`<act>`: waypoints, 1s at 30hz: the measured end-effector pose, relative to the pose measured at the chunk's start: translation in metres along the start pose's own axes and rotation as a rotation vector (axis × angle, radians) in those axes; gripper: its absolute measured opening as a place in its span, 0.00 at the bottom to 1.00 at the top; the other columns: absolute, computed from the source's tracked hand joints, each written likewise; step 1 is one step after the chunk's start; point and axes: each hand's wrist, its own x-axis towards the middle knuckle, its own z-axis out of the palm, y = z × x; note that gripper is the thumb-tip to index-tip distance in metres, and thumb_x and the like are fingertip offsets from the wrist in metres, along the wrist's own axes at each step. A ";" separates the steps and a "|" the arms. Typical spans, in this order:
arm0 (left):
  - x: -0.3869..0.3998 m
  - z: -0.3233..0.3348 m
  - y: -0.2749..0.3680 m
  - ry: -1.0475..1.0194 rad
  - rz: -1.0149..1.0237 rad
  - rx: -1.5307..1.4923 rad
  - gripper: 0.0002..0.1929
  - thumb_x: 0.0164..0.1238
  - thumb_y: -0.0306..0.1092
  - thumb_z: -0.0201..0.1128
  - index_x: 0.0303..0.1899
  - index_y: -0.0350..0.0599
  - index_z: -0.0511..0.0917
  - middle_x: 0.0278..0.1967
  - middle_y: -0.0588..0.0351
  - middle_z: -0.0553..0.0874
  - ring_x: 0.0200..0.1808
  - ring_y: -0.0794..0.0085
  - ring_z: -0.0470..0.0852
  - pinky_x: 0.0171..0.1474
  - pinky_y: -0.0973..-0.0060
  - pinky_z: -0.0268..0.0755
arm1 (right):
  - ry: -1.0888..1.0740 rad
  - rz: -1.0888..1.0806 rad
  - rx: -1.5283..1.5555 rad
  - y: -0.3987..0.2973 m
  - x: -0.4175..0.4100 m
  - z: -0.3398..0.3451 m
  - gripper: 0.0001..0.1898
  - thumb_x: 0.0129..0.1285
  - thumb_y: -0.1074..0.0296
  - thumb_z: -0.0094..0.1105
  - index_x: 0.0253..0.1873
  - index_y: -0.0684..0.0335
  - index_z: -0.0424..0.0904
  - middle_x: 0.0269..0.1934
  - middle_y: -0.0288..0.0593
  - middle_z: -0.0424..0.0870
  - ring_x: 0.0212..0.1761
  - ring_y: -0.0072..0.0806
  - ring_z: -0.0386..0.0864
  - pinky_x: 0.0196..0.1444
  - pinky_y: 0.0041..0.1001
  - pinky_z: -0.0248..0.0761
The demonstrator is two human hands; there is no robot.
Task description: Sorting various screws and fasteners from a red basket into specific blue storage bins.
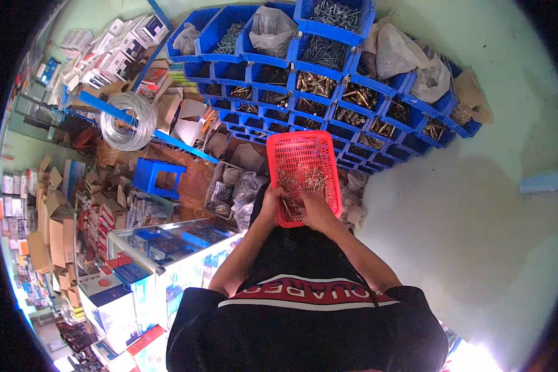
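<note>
A red plastic basket (303, 156) with slotted walls is in front of me, over my lap. Loose screws (314, 179), brassy and long, lie heaped in its middle and near end. My left hand (273, 204) laps over the basket's left rim, with its fingertips at the screws. Inside the near right part, my right hand (315, 210) has its fingers bent down among the screws. Whether either hand pinches any screws is too small to make out.
Beyond the basket rise rows of blue storage bins (269, 76) holding screws and bolts. A wire coil (129, 122) hangs on a blue bar at left. A blue stool (159, 178) and a glass display counter (176, 242) stand left; a pale wall (451, 200) is right.
</note>
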 end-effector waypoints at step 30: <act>-0.031 0.021 0.030 0.077 0.012 -0.113 0.26 0.54 0.33 0.53 0.56 0.33 0.73 0.38 0.41 0.85 0.28 0.52 0.87 0.32 0.57 0.88 | 0.717 0.200 1.275 0.095 0.096 -0.116 0.18 0.74 0.67 0.61 0.64 0.68 0.77 0.52 0.49 0.86 0.54 0.39 0.86 0.61 0.35 0.80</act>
